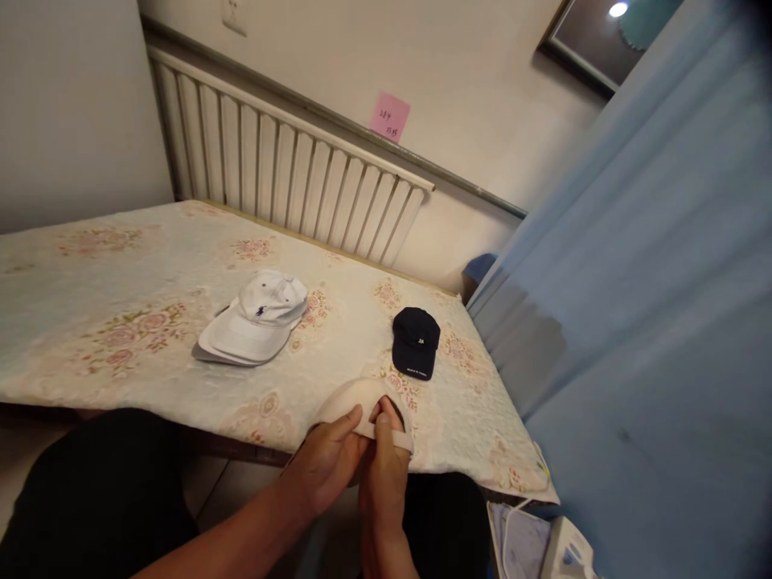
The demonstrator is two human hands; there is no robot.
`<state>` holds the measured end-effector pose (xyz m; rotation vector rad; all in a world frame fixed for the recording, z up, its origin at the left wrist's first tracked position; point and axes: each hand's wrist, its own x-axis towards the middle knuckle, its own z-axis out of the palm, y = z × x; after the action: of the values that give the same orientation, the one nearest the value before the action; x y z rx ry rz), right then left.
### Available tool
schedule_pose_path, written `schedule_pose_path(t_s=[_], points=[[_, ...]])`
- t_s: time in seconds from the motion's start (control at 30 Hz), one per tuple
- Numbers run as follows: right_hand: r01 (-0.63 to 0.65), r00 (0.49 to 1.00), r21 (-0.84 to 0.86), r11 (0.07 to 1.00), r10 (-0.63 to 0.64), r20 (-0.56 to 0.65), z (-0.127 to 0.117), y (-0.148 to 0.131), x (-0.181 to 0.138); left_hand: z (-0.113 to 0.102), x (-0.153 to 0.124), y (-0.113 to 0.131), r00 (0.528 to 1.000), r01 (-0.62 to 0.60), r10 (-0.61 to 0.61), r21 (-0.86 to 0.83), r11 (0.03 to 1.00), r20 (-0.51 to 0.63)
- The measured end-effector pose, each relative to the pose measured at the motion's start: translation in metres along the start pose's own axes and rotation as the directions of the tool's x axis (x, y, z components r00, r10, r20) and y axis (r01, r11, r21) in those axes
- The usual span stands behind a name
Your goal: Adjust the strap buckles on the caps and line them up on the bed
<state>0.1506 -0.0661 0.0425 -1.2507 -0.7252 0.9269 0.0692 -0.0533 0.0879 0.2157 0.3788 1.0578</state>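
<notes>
Here, both hands, left hand and right hand, pinch a beige cap at the counter's near edge; a loosened grip might drop it floorward.

You are sitting in a home, in what is looking like a bedroom or living room: a flowered quilted cloth is covering the table, a white ribbed radiator is running along the plastered wall, a blue curtain is hanging at your right, and a framed picture is hanging high up.
</notes>
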Motion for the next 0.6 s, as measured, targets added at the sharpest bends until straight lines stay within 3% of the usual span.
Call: schedule_pose_path(t_s=[0.23,0.37,0.53,0.6], points=[[0.009,0.999,0.051,0.999,-0.011,0.042,-0.001,-0.015,-0.001,0.000,0.004,0.006,0.997,-0.046,0.044,-0.025,0.999,-0.063],[0.087,0.995,0.097,0.991,-0.092,0.047,-0.006,-0.020,0.002,0.000,0.008,0.019,0.994,-0.070,0.062,-0.088,0.994,-0.093],[0.184,0.983,-0.007,0.983,-0.184,0.002,-0.019,-0.027,0.006,0.001,0.009,0.031,0.979,-0.126,0.102,-0.136,0.983,-0.176],[0.186,0.983,0.031,0.982,-0.186,-0.011,-0.021,-0.028,0.007,0.000,0.009,0.031,0.980,-0.119,0.092,-0.153,0.981,-0.174]])
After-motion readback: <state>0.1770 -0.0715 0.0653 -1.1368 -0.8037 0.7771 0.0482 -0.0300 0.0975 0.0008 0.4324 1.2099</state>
